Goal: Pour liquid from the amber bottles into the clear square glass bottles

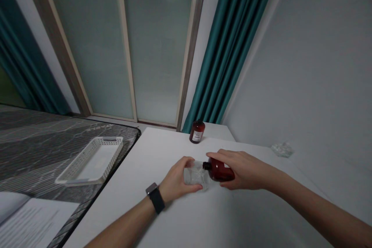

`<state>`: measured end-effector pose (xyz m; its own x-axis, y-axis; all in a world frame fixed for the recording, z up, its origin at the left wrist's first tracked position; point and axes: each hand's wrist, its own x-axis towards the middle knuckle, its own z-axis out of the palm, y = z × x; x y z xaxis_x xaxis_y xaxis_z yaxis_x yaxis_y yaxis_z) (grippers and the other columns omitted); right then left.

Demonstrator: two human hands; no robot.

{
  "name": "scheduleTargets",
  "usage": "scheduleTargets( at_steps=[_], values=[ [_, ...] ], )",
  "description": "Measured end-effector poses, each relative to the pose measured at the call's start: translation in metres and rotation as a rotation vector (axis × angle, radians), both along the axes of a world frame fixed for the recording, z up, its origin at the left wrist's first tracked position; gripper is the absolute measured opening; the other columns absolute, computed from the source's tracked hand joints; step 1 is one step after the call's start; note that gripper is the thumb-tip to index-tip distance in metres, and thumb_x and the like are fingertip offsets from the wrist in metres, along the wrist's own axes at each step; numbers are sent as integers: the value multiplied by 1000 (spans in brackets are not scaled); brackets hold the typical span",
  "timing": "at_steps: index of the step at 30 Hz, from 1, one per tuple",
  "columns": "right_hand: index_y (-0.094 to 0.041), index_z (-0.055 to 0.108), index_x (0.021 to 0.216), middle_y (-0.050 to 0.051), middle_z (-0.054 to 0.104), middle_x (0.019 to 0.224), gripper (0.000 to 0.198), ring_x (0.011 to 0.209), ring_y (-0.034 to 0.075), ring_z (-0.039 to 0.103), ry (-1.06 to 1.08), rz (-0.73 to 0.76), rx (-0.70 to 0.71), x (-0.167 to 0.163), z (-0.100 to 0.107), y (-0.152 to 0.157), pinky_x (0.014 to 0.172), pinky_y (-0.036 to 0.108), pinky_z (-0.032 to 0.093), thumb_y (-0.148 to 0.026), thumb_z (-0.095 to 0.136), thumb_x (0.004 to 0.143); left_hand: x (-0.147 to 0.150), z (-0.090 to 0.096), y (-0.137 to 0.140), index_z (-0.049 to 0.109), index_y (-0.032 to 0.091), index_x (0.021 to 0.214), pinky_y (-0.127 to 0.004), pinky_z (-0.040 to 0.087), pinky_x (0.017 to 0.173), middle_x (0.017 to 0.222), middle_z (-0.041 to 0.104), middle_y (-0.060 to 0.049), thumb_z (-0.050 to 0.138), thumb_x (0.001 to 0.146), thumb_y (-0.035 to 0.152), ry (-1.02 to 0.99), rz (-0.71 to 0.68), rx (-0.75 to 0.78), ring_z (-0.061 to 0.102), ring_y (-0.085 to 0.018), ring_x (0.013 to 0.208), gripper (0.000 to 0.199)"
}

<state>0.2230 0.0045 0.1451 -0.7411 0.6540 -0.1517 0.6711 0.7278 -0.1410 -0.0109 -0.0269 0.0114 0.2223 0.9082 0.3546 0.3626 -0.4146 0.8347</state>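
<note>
My left hand [181, 178] is wrapped round a clear glass container [193, 174] over the white table [139, 186]. A dark watch sits on that wrist. In my right hand [236, 166] lies a brown bottle [219, 170] with a white label, tipped nearly sideways so its black neck points left, at the mouth of the clear container. Whether any liquid runs between them I cannot make out. Beyond my hands a second brown bottle [197, 131] with a white label stands upright near the table's far edge.
To the left, a white perforated basket [109, 170] rests on a dark marbled surface [66, 131], with an open book [40, 221] nearer to me. Crumpled clear plastic [281, 149] lies at the table's right edge by the wall. A teal curtain [229, 46] hangs behind.
</note>
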Motion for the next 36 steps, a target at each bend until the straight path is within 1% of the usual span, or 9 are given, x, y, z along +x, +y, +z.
scheduleTargets(
  at_steps=[8,20,28,36],
  values=[
    [-26,42,144,10,63,120,77,103,30,63,-21,-1,6,-2,2,-1,86,39,48,-32,72,73,0,0,0,52,19,117,-40,48,95,113,64,-6,85,62,23,-13,1,6,62,-25,104,64],
    [-26,41,145,10,63,122,78,106,30,63,-28,3,10,-2,2,0,88,39,47,-32,73,73,0,-1,0,50,19,116,-39,48,93,111,62,-6,85,64,21,6,-11,4,60,-24,102,62],
    [-28,42,144,9,64,118,76,103,30,64,-28,14,24,-2,2,0,85,38,47,-31,71,74,1,-2,0,51,19,116,-38,47,93,111,63,-6,85,63,21,-3,-1,1,61,-25,102,63],
    [-26,42,144,9,64,118,76,103,30,64,-37,23,28,-3,3,0,86,40,48,-31,71,74,0,-3,1,50,19,117,-38,47,94,113,62,-6,85,64,22,-5,-16,4,60,-24,104,63]
  ],
)
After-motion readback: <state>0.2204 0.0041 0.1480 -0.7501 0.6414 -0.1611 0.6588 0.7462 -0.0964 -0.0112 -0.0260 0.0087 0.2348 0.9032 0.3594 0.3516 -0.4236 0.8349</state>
